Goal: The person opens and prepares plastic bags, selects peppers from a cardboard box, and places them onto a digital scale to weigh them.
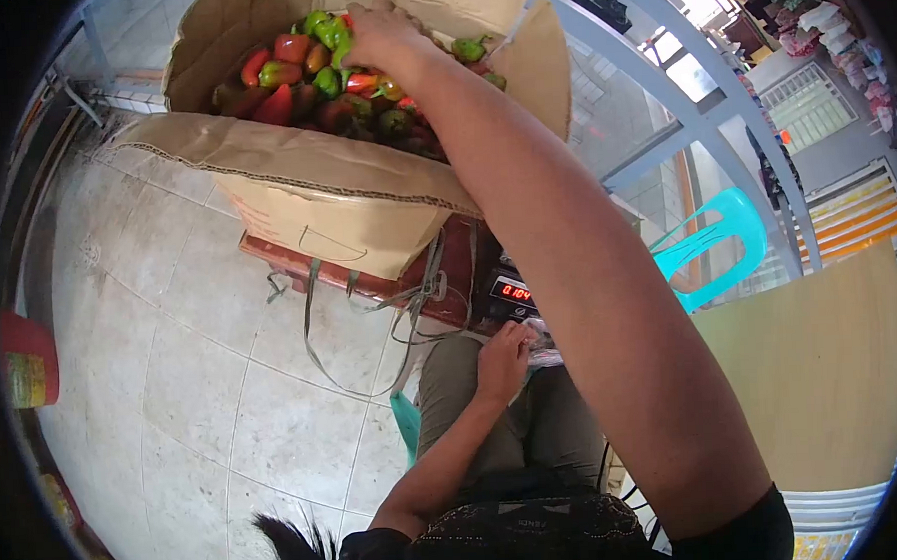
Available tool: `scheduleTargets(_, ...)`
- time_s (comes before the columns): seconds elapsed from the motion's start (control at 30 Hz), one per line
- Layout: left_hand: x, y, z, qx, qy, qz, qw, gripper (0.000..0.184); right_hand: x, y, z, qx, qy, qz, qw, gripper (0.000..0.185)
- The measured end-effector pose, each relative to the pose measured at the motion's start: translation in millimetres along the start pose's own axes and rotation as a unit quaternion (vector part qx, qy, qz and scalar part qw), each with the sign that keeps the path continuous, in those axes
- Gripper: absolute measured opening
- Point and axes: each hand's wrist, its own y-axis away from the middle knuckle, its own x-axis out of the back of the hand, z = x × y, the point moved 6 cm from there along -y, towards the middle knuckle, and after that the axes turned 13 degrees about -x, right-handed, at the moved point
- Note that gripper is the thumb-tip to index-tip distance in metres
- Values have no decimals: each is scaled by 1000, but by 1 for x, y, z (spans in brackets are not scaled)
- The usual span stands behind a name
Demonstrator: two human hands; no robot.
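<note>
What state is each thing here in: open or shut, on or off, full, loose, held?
Cardboard box: open, flaps up, peppers inside.
Peppers: loose, whole where visible, mixed red and green.
Digital scale: on, red digits lit, partly hidden by the arm.
Strapping: slack, tangled.
Right hand: in the box, at the peppers; grip unclear.
Left hand: by the clear plastic; grip unclear.

A black short-sleeved top and olive-grey trousers are worn.

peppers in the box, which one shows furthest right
The lower green pepper past the right forearm, further right than the upper green pepper and all others.
</note>
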Motion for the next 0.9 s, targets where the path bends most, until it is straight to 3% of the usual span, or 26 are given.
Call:
scheduleTargets(0.07,-1,-3,0,13,-45,-37,998,13,-9,3,4,60,-1,30,998,93)
scheduleTargets(0.1,0,-5,1,12,-33,-27,999,13,-17,3,5,70,-22,-2,997,96)
scheduleTargets(0.4,-1,-7,-1,12,-65,-24,998,17,-31,-40,18,58,-67,-144,986,83)
scheduleTargets(0.5,-2,-3,-2,-7,-82,-23,996,16,-28,1,17,37,-5,73,997,79)
scheduleTargets(0.6,2,-4,-1,16,-58,-20,998,16,-34,-13,17,108,-14,37,993,80)
scheduleTargets(0.9,-4,-7,2,-25,-63,4,998,15,0,38,22,115,-89,29,989,69)
